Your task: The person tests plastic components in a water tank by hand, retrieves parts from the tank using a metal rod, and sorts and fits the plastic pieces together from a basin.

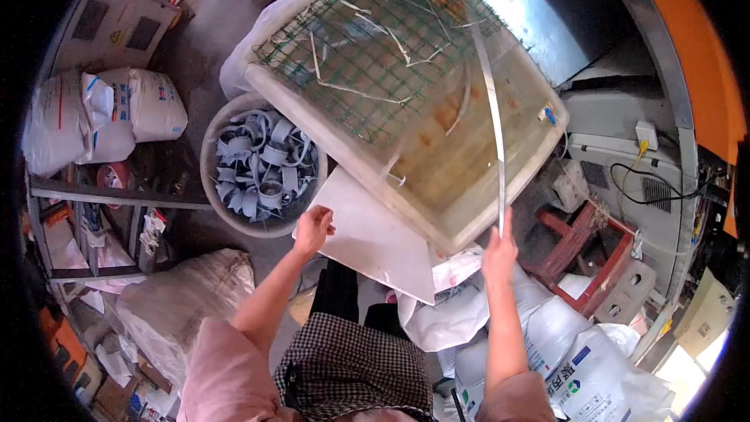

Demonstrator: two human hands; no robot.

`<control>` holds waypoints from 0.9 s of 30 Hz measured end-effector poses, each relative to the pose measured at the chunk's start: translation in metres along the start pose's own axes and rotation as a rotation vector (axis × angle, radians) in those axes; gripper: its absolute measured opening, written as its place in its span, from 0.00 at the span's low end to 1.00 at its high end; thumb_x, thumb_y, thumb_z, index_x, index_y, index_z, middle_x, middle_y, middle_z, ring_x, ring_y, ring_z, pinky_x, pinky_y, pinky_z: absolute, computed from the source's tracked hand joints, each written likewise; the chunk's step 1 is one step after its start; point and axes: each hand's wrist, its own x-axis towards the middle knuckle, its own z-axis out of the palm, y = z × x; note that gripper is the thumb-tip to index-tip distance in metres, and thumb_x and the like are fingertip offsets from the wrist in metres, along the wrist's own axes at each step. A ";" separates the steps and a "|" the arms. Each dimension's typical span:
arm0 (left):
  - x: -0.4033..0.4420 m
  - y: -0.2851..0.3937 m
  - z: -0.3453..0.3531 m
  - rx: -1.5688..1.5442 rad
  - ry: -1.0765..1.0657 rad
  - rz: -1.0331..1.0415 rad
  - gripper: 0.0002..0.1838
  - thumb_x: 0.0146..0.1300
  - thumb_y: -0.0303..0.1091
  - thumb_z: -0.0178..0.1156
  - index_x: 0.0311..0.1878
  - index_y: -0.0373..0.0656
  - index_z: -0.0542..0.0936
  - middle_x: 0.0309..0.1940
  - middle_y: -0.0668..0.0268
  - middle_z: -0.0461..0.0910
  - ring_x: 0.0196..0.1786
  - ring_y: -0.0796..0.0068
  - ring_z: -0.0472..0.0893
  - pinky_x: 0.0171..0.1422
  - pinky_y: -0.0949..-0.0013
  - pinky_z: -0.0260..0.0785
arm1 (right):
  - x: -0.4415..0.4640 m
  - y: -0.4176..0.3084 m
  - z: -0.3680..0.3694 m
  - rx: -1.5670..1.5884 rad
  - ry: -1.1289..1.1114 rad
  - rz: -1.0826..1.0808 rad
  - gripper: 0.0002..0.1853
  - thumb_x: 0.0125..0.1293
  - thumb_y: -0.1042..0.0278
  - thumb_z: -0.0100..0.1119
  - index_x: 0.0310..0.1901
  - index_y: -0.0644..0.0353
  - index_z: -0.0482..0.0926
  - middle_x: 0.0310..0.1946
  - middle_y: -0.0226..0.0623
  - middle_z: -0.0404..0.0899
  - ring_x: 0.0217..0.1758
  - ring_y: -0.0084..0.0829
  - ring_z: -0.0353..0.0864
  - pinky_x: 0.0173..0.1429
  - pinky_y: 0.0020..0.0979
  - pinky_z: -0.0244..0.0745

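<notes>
My right hand [500, 248] is closed round the lower end of a long, thin pale strip [494, 109], which reaches up across a large white tub [547, 141]. The tub holds murky water, and a green wire grid [367, 70] with pale bands lies over its far left part. My left hand [315, 230] has its fingers curled above the left edge of a pale flat board [375, 238]; whether it holds anything is too small to tell. Left of the tub stands a round bin [209, 164] with several grey plastic parts [269, 156].
White sacks [156, 105] are stacked at the left, above a metal frame [117, 194]. Printed plastic sacks [578, 367] lie at the lower right. A red frame [582, 254] and a grey cabinet [625, 168] with cables stand at the right.
</notes>
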 end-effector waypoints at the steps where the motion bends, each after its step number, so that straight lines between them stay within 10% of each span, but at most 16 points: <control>1: -0.007 0.000 -0.002 -0.004 0.002 0.003 0.09 0.65 0.30 0.52 0.40 0.32 0.75 0.25 0.64 0.76 0.25 0.77 0.79 0.28 0.74 0.74 | 0.017 -0.009 0.015 -0.020 -0.099 -0.010 0.30 0.65 0.73 0.45 0.68 0.52 0.53 0.35 0.58 0.76 0.38 0.56 0.75 0.42 0.47 0.70; 15: -0.074 -0.026 -0.052 -0.118 0.118 -0.136 0.07 0.65 0.28 0.53 0.39 0.33 0.75 0.25 0.66 0.77 0.26 0.79 0.78 0.29 0.75 0.74 | 0.248 -0.173 0.167 -0.218 -0.256 -0.166 0.28 0.65 0.68 0.45 0.67 0.58 0.54 0.35 0.60 0.77 0.42 0.54 0.78 0.45 0.50 0.72; 27: -0.096 -0.011 -0.056 -0.169 0.135 -0.175 0.08 0.65 0.29 0.52 0.41 0.34 0.76 0.27 0.65 0.76 0.27 0.80 0.78 0.27 0.76 0.73 | 0.177 -0.147 0.143 -0.289 -0.267 -0.171 0.28 0.67 0.66 0.43 0.68 0.54 0.53 0.33 0.58 0.76 0.37 0.57 0.76 0.42 0.52 0.71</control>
